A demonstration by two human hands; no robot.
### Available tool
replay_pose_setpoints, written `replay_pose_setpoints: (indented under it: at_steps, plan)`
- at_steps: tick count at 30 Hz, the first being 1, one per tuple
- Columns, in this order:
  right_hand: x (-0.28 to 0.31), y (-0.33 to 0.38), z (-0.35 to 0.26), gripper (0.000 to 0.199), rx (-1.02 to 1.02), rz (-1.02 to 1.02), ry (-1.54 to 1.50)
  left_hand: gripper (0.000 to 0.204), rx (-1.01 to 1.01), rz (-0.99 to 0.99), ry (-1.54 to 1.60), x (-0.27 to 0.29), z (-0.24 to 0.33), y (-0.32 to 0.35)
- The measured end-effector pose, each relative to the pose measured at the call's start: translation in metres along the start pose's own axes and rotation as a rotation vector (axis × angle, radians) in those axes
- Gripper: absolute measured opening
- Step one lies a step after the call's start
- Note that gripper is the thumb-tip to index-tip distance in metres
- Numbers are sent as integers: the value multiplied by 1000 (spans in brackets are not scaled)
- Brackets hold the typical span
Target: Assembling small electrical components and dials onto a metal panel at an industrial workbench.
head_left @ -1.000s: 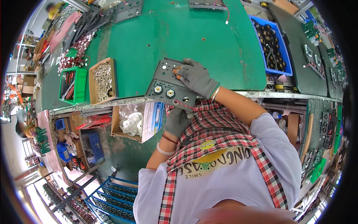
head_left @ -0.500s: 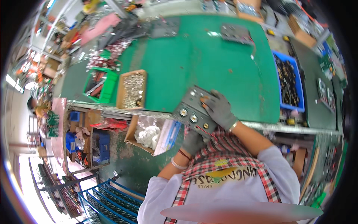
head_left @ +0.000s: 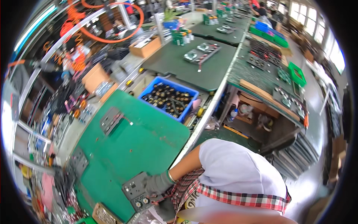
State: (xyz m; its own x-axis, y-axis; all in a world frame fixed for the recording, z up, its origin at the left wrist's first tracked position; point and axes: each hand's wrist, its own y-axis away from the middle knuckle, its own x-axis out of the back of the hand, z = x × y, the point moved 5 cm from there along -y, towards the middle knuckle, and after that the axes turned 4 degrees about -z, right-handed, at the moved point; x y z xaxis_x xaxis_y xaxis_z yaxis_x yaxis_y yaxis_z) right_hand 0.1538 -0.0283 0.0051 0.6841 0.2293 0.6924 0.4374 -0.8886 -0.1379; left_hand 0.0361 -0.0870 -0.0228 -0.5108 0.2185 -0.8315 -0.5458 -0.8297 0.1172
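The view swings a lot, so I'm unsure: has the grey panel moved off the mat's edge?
No. The panel lies at the green mat's near edge beside the wooden box, as before; only the camera turned.

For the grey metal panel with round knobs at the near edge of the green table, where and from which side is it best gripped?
Probably by its bare edges, away from the knobs. The grey panel overhangs the green table edge toward the person, so that near edge is open to fingers from above and below. The right hand in a grey glove lies on top; the left hand is below it.
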Motion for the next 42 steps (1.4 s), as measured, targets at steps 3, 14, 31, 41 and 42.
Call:
replay_pose_setpoints:
  at_steps: [3, 14, 31, 41, 42]
  plan:
    - [8, 22, -12, 22, 123, -34, 307, 53, 162, -96, -3, -8, -20, -17]
    - [41, 21, -47, 22, 241, -144, 341, 47, 179, -80, -7, 25, -14, -1]
    - [48, 20, -53, 25, 181, -240, 464, 40, 97, -109, 173, -8, -17, -7]
    - [46, 17, -55, 22, 211, -378, 498, 45, 138, -82, 241, 6, -28, -5]
    - [46, 17, -54, 22, 250, -386, 493, 43, 137, -91, 246, 5, -29, -5]
